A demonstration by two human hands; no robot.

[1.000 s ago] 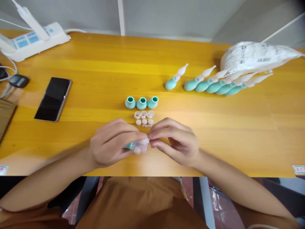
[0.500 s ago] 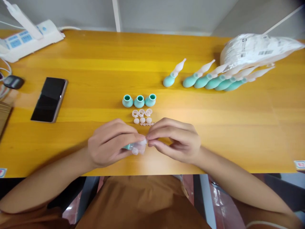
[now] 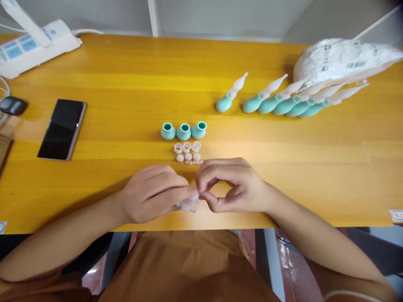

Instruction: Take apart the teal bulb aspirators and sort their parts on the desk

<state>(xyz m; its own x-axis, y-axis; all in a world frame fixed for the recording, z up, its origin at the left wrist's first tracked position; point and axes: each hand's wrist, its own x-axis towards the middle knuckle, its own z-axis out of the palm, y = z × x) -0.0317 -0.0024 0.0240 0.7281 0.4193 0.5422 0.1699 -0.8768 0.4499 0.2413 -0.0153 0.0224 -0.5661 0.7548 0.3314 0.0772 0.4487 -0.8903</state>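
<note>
My left hand [image 3: 157,193] is closed around a small clear plastic bag [image 3: 189,204], and a bit of teal shows at its fingers. Thumb and forefinger of my right hand [image 3: 233,184] pinch at the bag's edge; whatever lies between those tips is too small to make out. Just beyond my hands are several tiny pale discs [image 3: 190,162], three larger white discs [image 3: 188,157] and a row of clear plastic rings [image 3: 187,147]. Behind them stand three teal rubber bulbs [image 3: 184,132] with their mouths up.
Several teal bulbs with translucent nozzles [image 3: 267,102] lie in a row at the back right, one bulb with a nozzle [image 3: 224,102] apart from them. Behind is a white plastic package [image 3: 333,63]. Leftward are a phone [image 3: 62,129], a black mouse [image 3: 13,105] and a power strip [image 3: 39,49].
Both hands have shifted slightly right and toward me with the bag. My right fingers now form a rounder pinch. Less of the teal piece shows. The parts on the table lie as before.
</note>
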